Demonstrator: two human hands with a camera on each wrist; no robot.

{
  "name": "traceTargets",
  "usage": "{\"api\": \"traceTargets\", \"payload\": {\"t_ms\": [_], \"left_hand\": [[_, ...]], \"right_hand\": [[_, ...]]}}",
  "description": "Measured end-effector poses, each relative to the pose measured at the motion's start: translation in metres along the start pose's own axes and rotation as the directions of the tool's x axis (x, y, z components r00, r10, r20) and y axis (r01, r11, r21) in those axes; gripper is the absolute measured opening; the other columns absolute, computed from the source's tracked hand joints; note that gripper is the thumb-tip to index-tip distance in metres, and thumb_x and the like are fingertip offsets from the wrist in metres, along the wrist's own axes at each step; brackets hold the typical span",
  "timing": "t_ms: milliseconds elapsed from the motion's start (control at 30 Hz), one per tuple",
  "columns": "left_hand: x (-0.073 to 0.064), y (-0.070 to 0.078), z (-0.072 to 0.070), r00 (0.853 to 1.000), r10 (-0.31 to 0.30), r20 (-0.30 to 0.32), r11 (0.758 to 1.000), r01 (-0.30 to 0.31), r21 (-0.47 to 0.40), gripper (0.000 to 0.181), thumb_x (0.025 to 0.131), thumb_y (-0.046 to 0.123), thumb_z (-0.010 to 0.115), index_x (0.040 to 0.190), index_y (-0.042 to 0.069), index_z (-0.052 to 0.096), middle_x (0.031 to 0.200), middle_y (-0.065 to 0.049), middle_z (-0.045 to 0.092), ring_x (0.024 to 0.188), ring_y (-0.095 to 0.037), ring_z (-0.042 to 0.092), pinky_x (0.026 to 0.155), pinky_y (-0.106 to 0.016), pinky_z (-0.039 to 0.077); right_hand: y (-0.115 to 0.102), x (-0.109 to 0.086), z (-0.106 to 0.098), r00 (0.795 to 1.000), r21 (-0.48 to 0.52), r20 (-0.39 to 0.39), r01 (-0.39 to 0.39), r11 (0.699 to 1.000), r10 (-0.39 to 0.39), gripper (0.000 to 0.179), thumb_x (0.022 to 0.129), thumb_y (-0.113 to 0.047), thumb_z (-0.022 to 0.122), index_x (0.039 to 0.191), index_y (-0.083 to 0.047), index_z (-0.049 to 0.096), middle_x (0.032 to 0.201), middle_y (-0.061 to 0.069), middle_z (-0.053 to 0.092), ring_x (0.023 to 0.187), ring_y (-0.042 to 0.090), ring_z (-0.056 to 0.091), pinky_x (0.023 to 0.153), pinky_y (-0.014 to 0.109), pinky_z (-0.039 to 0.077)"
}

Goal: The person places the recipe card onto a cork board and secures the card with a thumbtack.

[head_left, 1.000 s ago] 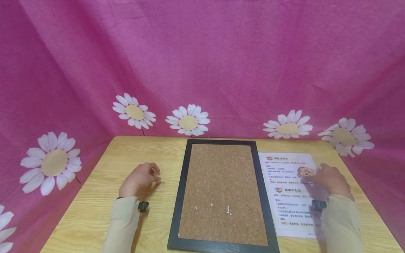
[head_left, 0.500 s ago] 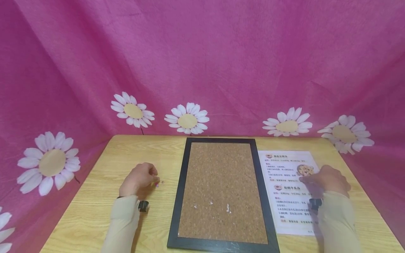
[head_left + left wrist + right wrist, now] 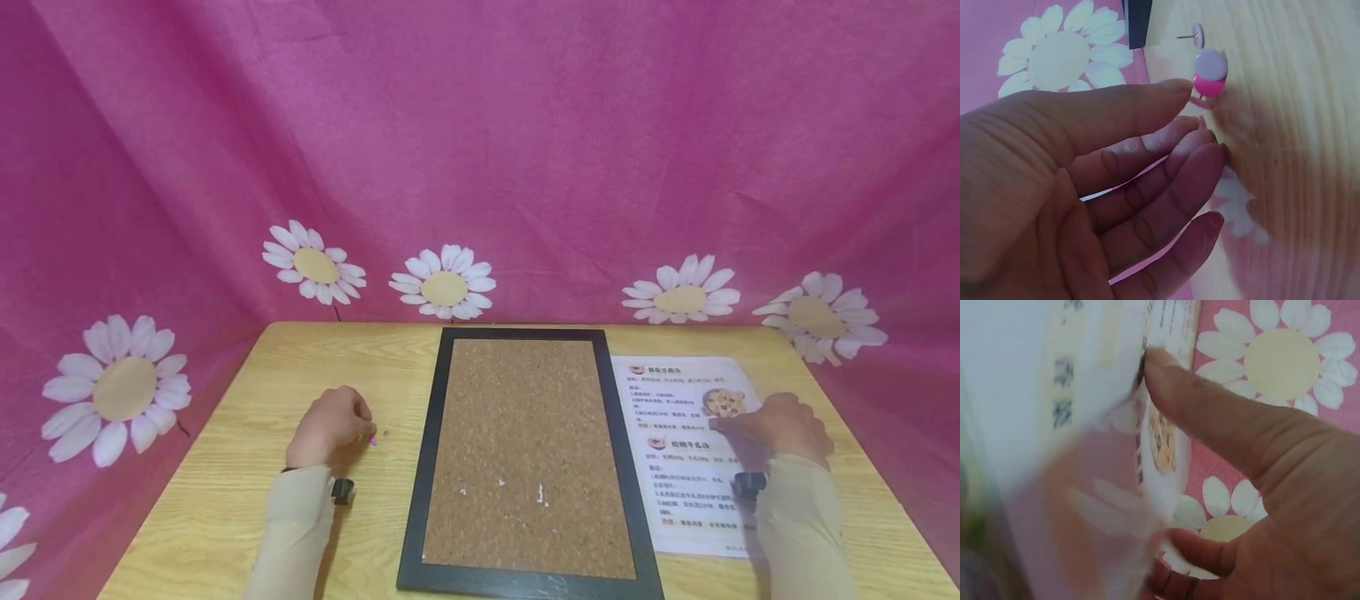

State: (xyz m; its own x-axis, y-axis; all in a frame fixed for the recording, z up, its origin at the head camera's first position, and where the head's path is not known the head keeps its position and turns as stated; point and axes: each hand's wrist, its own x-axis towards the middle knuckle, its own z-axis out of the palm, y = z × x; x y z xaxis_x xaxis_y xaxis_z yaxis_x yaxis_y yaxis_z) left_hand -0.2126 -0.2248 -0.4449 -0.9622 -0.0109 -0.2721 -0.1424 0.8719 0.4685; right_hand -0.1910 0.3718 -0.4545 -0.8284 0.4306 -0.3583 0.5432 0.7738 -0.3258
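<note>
Right hand (image 3: pixel 787 430) grips long white paper (image 3: pixel 686 492), top toward twelve o'clock. Loose left hand (image 3: pixel 327 423) is by round lilac pin (image 3: pixel 1199 36); only left wrist view shows its needle (image 3: pixel 1185 37), toward nine.

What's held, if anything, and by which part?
Can't tell for either. Left hand: thumb beside the pink thumbtack, pinch unclear. Right hand: thumb over the recipe sheet, right side, grip unclear.

The far edge of the pale wood-grained tabletop (image 3: pixel 330 350) is backed by a pink cloth (image 3: pixel 480 150), hung in soft folds and carried round past both rounded far corners. Large white daisies (image 3: pixel 442 287) with yellow centres are shown along its lower part.
</note>
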Motion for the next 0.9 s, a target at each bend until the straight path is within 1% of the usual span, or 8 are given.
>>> {"api": "traceTargets", "payload": {"t_ms": [133,200,300,433,533,700,833,900], "left_hand": [[0.001,0.000,0.002,1.000,0.016,-0.018,1.000,-0.016,0.016,0.008,0.081,0.014,0.076,0.078,0.009,0.070,0.071,-0.004,0.059,0.067,-0.019,0.051,0.057,-0.029,0.039],[0.001,0.000,0.002,0.999,0.022,-0.024,0.999,-0.022,0.023,0.008,0.081,0.014,0.075,0.077,0.010,0.070,0.071,-0.004,0.059,0.067,-0.019,0.051,0.058,-0.029,0.039],[0.001,0.000,0.002,0.999,0.030,-0.031,0.999,-0.029,0.032,0.007,0.081,0.013,0.075,0.076,0.010,0.070,0.072,-0.003,0.061,0.068,-0.019,0.052,0.059,-0.029,0.039],[0.002,-0.001,0.000,0.998,0.048,-0.047,0.997,-0.046,0.055,0.008,0.080,0.010,0.072,0.073,0.010,0.069,0.069,-0.002,0.060,0.066,-0.018,0.051,0.058,-0.028,0.038],[0.003,-0.001,-0.001,0.995,0.070,-0.065,0.994,-0.065,0.084,0.012,0.078,0.007,0.068,0.067,0.010,0.066,0.063,0.000,0.054,0.061,-0.017,0.047,0.055,-0.028,0.035],[0.003,-0.001,-0.001,0.993,0.080,-0.082,0.991,-0.070,0.116,0.017,0.075,0.004,0.062,0.059,0.010,0.062,0.056,0.002,0.044,0.056,-0.015,0.039,0.051,-0.028,0.031],[0.003,-0.002,0.000,0.993,0.073,-0.088,0.990,-0.061,0.126,0.016,0.074,0.003,0.060,0.060,0.009,0.064,0.057,0.001,0.048,0.055,-0.015,0.040,0.050,-0.028,0.030],[0.003,-0.002,0.000,0.993,0.075,-0.087,0.990,-0.063,0.129,0.017,0.075,0.003,0.058,0.060,0.009,0.064,0.057,0.001,0.049,0.054,-0.015,0.041,0.049,-0.027,0.031]], "right_hand": [[0.005,0.002,0.002,0.999,0.059,0.031,-0.012,0.998,0.010,0.125,0.073,-0.065,0.068,0.146,0.015,0.005,0.122,0.041,0.042,0.103,0.054,0.042,0.081,0.063,0.037],[0.009,0.004,0.001,0.999,0.082,0.051,-0.002,0.997,-0.002,0.126,0.075,-0.067,0.066,0.147,0.014,0.001,0.123,0.041,0.040,0.103,0.055,0.042,0.081,0.064,0.039],[0.018,0.008,-0.003,0.996,0.111,0.077,0.045,0.993,-0.054,0.112,0.079,-0.065,0.064,0.144,0.013,0.016,0.122,0.039,0.044,0.102,0.051,0.047,0.077,0.058,0.043],[0.033,0.015,-0.012,0.981,0.135,0.094,0.158,0.978,-0.172,0.080,0.087,-0.051,0.061,0.132,0.011,0.035,0.122,0.037,0.048,0.102,0.046,0.052,0.078,0.051,0.044],[0.041,0.019,-0.015,0.966,0.166,0.091,0.224,0.960,-0.241,0.064,0.090,-0.040,0.060,0.127,0.007,0.038,0.121,0.036,0.049,0.102,0.043,0.052,0.079,0.047,0.042],[0.047,0.023,-0.015,0.954,0.188,0.052,0.280,0.942,-0.294,0.052,0.092,-0.030,0.060,0.125,0.004,0.040,0.116,0.033,0.052,0.096,0.037,0.054,0.074,0.036,0.037],[0.052,0.024,-0.014,0.947,0.239,0.009,0.309,0.921,-0.321,0.044,0.093,-0.025,0.058,0.124,0.001,0.041,0.101,0.023,0.060,0.083,0.026,0.058,0.067,0.031,0.040],[0.055,0.022,-0.013,0.941,0.289,-0.018,0.329,0.899,-0.338,0.039,0.093,-0.022,0.058,0.122,-0.001,0.042,0.089,0.015,0.062,0.075,0.020,0.059,0.063,0.030,0.044]]}}
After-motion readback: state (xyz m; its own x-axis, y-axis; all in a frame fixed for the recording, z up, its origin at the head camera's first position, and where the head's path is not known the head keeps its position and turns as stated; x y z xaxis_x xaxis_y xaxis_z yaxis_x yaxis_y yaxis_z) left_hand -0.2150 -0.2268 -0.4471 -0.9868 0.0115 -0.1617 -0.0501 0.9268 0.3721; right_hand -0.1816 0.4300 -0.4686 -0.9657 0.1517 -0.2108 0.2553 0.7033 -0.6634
